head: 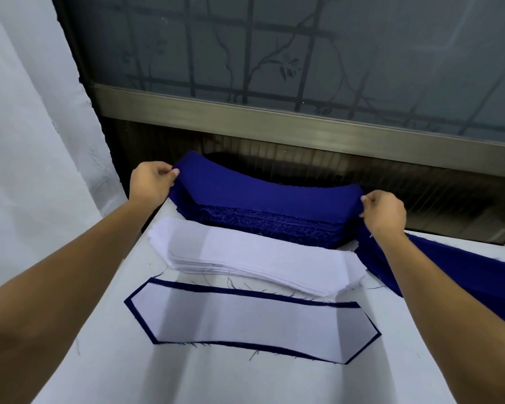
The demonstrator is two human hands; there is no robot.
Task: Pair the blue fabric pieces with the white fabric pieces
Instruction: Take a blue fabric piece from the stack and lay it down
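Blue pieces lie piled in a blue stack [274,225] at the far edge of the table [129,374], their frayed near edges showing loose threads. The top blue piece [260,188] is raised off the pile at both ends and sags in the middle. The left hand [150,180] pinches its left end between thumb and curled fingers. The right hand [384,212] pinches its right end in the same way. Both arms reach forward over the table, one along each side.

Just in front of the pile, touching its near edge, sits the white stack [254,258], a lower heap of long pieces with angled ends, fanned out a little toward the right. Nearer still, apart from that heap, a single white piece [251,322] lies flat on a blue piece [245,293] of the same shape, so that only a thin dark border shows all round it.

A large blue cloth [449,266] drapes across the table's right side, passing under the right forearm. Behind the table stands a window [303,53] of frosted glass with a branch pattern. A pale curtain [27,141] hangs at the left.
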